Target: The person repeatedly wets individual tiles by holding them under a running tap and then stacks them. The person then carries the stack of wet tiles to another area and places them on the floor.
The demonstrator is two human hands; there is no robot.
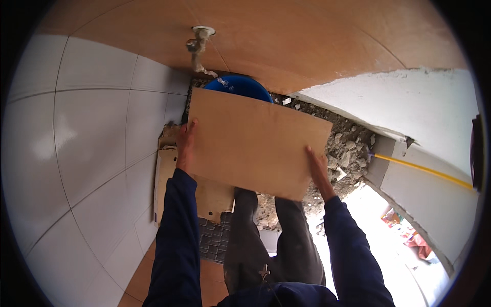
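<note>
Both hands, left (185, 146), right (318, 171), grip tan tile (255, 140); blue bucket (245, 87) behind

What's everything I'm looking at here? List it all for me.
Tile: one, tan, held flat between both hands.
Bucket: one, blue, behind the tile's far edge.
Tap: one, pale, on the brown wall above the bucket.
Rubble: grey heap, right of the tile.
Cardboard: one piece, beige, on the floor at left.
Wall tiles: many, white, left side.
Pipe: one, yellow, right.
Left hand: on the tile's left edge.
Right hand: on the tile's right edge.
</note>
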